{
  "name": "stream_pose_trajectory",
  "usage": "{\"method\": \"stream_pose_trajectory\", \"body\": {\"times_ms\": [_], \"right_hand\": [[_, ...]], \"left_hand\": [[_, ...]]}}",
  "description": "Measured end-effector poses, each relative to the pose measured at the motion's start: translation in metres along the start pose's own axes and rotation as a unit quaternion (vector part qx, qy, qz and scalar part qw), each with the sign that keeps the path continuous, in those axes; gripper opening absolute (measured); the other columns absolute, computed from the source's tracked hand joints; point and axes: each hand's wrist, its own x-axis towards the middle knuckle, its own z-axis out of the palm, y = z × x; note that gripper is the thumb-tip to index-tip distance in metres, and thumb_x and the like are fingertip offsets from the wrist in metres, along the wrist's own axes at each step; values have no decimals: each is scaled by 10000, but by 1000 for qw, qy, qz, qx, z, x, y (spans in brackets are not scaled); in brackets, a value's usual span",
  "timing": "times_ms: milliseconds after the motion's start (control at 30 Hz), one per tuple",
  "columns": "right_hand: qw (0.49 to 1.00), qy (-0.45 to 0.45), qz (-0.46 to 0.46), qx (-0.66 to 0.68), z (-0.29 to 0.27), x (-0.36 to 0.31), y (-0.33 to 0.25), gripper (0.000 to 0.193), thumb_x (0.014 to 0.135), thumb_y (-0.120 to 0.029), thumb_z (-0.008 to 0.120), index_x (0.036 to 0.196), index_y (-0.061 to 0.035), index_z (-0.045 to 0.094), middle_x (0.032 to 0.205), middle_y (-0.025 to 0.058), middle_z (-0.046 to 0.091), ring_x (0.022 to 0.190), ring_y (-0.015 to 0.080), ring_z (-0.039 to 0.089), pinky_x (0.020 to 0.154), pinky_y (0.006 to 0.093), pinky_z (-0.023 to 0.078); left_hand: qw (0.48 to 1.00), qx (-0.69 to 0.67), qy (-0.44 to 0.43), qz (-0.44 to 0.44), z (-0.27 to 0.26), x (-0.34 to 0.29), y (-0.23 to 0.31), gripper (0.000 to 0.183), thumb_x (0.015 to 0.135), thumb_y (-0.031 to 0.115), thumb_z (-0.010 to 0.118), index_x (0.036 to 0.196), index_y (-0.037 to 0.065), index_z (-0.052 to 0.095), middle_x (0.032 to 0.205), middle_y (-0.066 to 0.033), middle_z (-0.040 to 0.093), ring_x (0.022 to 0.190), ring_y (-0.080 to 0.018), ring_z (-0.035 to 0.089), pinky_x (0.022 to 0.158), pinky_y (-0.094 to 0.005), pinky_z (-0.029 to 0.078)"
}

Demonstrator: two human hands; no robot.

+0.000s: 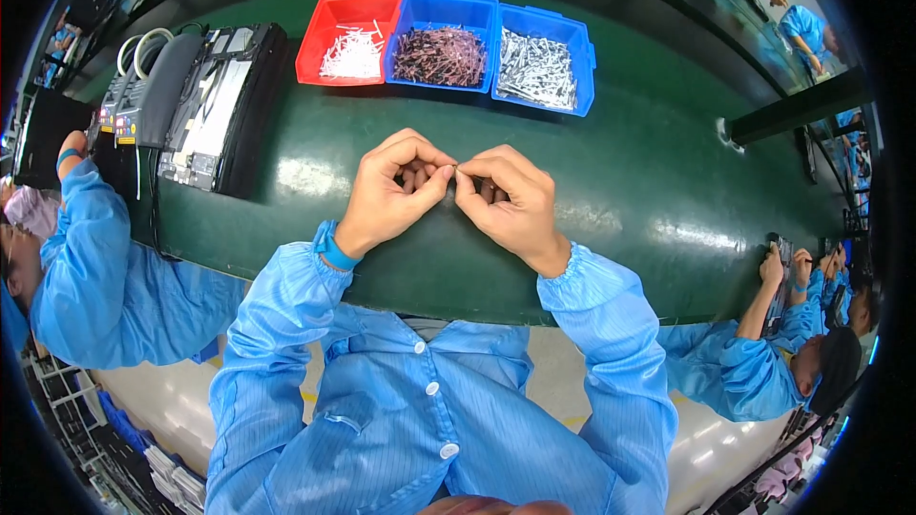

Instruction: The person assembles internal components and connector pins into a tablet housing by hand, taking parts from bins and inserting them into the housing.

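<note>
My left hand [396,186] and my right hand [510,200] meet over the middle of the green table [382,267]. Thumb and forefinger of each are pinched together, tip to tip with the other hand. Something tiny and dark seems to sit between the fingertips, too small to name. Beyond my hands stand three joined bins. The red bin [310,43] holds small white stick-like pieces [353,55]. In the middle blue bin [447,5] lie dark brownish-purple small parts [441,57]. Silvery-grey small parts [536,69] fill the right blue bin [584,57].
At the left of the table stand a grey device with cables [174,86] and a stack of flat electronic panels [224,105]. A co-worker in blue [105,277] sits close on the left, another [754,353] on the right. A black post [801,107] rises at the right.
</note>
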Motion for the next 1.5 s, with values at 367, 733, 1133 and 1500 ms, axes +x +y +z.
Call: {"method": "stream_pose_trajectory", "body": {"times_ms": [367, 733, 1133, 1500], "right_hand": [[1000, -14, -10, -7, 2, -3, 1, 127, 758, -11, 780, 862, -46, 715, 831, 33, 688, 519, 106, 599, 450, 265, 464], [999, -21, 21, 11, 4, -2, -1, 122, 792, -15, 774, 899, -38, 720, 827, 41, 685, 516, 94, 584, 449, 252, 448], [995, -1, 65, 74, 2, 0, -4, 50, 893, 5, 728, 936, 8, 701, 842, 53, 668, 565, 44, 574, 463, 216, 426], [993, -13, 60, 103, 4, -1, -5, 47, 895, 10, 724, 936, 13, 703, 847, 53, 668, 561, 36, 565, 464, 215, 407]], "left_hand": [[1000, 14, 0, 23, 2, -3, -4, 90, 866, -65, 688, 924, -15, 641, 918, -44, 619, 773, -67, 580, 652, -213, 486], [999, -46, 7, -15, 3, -3, -9, 79, 914, -42, 674, 981, -32, 634, 939, -58, 663, 797, -75, 617, 695, -223, 537], [961, -246, -60, -114, -3, 3, -3, 247, 987, 102, 680, 1200, -18, 653, 1046, -76, 694, 844, -101, 650, 718, -250, 555], [969, -236, -36, -72, -7, 3, -6, 118, 948, 48, 710, 1054, 1, 732, 1032, -57, 663, 895, -114, 646, 707, -254, 544]]}}
